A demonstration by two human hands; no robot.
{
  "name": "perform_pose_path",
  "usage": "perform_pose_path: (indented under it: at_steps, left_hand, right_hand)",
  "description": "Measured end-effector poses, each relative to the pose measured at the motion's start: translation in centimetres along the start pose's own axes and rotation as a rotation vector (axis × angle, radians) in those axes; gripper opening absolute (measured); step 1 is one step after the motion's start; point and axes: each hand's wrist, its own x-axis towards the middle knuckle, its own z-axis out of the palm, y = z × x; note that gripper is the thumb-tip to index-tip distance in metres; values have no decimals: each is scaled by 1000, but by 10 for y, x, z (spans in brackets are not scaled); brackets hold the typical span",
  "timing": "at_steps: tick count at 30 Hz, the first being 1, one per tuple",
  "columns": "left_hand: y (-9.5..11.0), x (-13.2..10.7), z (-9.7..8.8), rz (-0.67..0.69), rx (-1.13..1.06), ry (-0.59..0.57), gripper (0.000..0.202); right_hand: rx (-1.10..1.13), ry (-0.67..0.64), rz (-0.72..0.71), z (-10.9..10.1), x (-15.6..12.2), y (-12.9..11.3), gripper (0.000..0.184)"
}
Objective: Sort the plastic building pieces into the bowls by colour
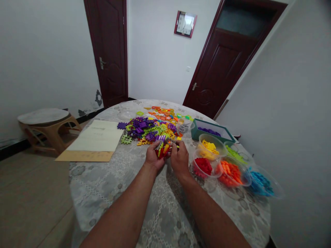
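Both hands meet over the middle of the table, just in front of a heap of plastic gear toy pieces. Several small plastic building pieces in red, yellow, green and purple lie in my left hand, whose fingers curl around them from the left. My right hand is closed at the right side of the same pieces, with thumb and fingertips pressed together. What exactly sits between those right fingertips is too small to make out. Whether the pieces are joined together cannot be told.
Right of my hands stand clear bowls of yellow, red, orange, green and blue pieces. Behind them is a green box with purple pieces. Paper sheets lie at left. A stool stands beyond the table.
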Motion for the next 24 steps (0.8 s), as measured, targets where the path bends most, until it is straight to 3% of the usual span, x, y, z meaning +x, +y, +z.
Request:
perform_pose_path:
  at_steps: [5,11,16,20,22,24]
  left_hand:
    - [-1,0,1,-19,34,-43,32]
    - [4,1,-1,2,150,50,31]
    - [3,-5,5,37,265,62,27]
    - [0,-9,10,46,340,41,33]
    - [-1,-10,12,59,372,28,37]
    - [-2,-10,13,70,396,19,39]
  right_hand:
    - [324,-43,223,0,0,-6,28]
    - [365,-59,214,-23,10,-22,30]
    - [38,-338,60,-75,36,-36,21]
    - [-295,-577,26,-110,76,-28,9]
    - [-402,-571,67,-117,101,-17,13]
    - [-460,-483,87,-118,128,-5,16]
